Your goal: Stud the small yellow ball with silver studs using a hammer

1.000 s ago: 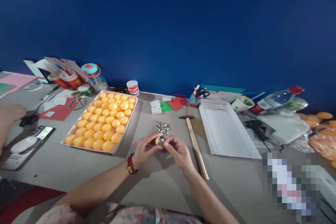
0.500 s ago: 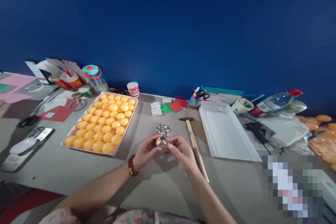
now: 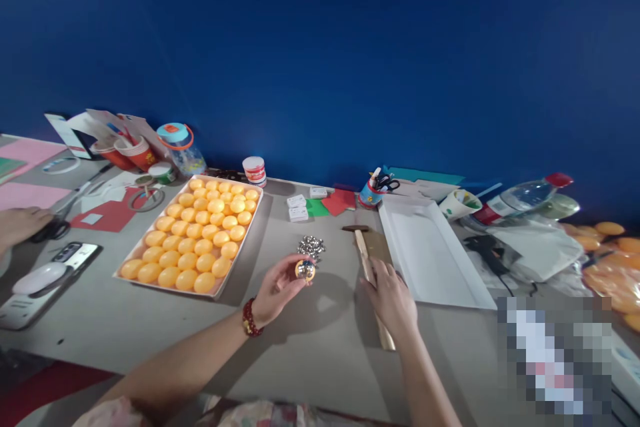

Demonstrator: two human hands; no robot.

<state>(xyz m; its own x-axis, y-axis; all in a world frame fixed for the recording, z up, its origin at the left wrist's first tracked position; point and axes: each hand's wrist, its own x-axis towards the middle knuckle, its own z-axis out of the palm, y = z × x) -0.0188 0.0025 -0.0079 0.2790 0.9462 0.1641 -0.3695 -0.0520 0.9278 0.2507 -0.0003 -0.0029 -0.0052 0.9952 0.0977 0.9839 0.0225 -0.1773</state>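
My left hand [image 3: 277,287], a beaded red bracelet on its wrist, holds an orange ball [image 3: 299,275] between thumb and fingers. Shiny silver pieces cover the side of the ball facing me. A pile of small silver pieces [image 3: 311,247], too small to name surely, lies on the table just behind that hand. To the right, my right hand [image 3: 394,301] is closed around the wooden handle of a hammer [image 3: 365,255]. The hammer lies on the table, its narrow dark head at the far end; my fingers partly hide the handle.
A shallow box of orange balls [image 3: 187,240] stands left; an open white tray [image 3: 425,253] lies right. Small white boxes [image 3: 297,207], red paper [image 3: 341,201] and a pen cup [image 3: 371,195] line the back. Another person's hand [image 3: 23,223] rests near scissors at far left.
My right hand has let go of the ball, moved right and taken hold of the hammer handle. My left hand still holds the ball. Another person's hand has come further into view at left.
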